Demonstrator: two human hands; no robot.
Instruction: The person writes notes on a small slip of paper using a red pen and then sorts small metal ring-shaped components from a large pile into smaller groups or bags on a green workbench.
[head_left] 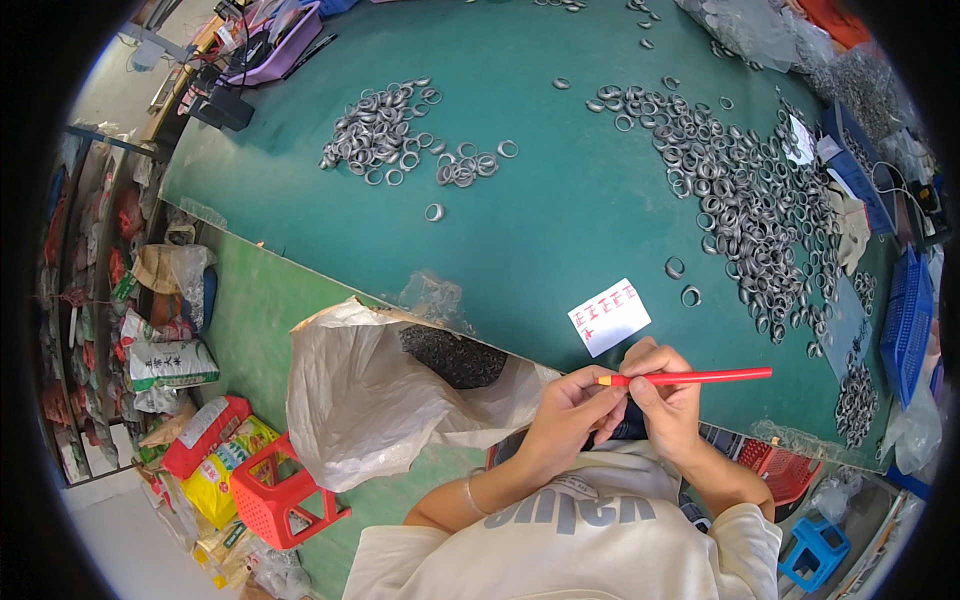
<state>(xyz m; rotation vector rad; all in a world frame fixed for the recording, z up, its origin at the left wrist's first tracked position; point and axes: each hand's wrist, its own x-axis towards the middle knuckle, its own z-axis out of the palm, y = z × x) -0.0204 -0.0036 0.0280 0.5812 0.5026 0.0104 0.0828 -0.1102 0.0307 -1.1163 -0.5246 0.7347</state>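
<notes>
A red pencil (715, 377) with a tan tip lies level across my fingers, over the table's near edge. My right hand (668, 402) grips its shaft between thumb and fingers. At the tip end, my left hand (566, 418) is closed in a pinch, its fingertips touching the pencil. Just beyond both hands, a small white card (622, 318) with red handwritten strokes rests on the green table (520, 270). Two loose grey metal rings, one of them the near ring (691, 296), lie to the right of the card.
A large heap of grey rings (770, 215) covers the table's right side; a smaller ring pile (375, 130) sits far left. An open sack (365, 400) of small dark pieces hangs by the near edge. A red stool (280, 495) stands left, a blue basket (905, 325) right.
</notes>
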